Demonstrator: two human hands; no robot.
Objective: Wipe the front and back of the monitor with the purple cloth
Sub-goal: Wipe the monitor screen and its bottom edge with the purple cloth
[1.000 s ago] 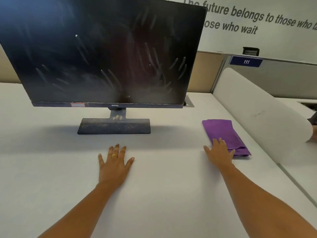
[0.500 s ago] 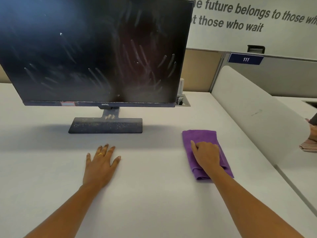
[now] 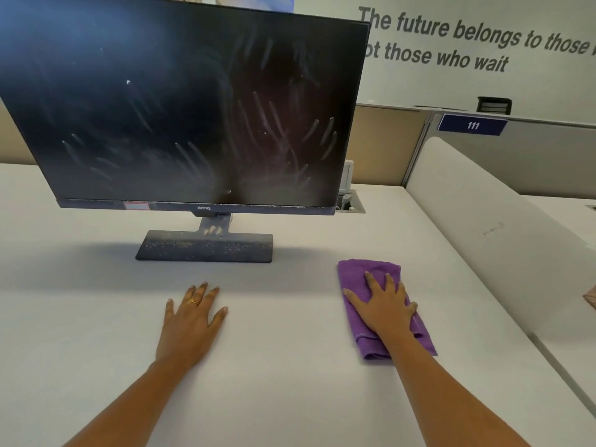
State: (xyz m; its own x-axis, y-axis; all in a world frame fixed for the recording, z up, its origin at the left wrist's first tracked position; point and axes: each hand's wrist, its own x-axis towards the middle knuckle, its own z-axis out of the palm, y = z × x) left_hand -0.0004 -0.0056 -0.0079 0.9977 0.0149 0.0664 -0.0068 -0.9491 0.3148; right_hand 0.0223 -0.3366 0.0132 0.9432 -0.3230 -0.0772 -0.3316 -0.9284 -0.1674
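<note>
The right hand lies flat, fingers spread, on the folded, fuzzy purple cloth. The left hand rests flat on the matte white counter. The smudged, glossy black monitor stands behind.

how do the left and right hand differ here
The left hand lies flat on the bare desk; the right hand lies flat on the cloth.
The left hand wears a ring; the right hand shows none.
The left hand's middle fingers sit close together; the right hand's are spread wider.
Both are palm down with straight fingers, and neither touches the monitor.
</note>
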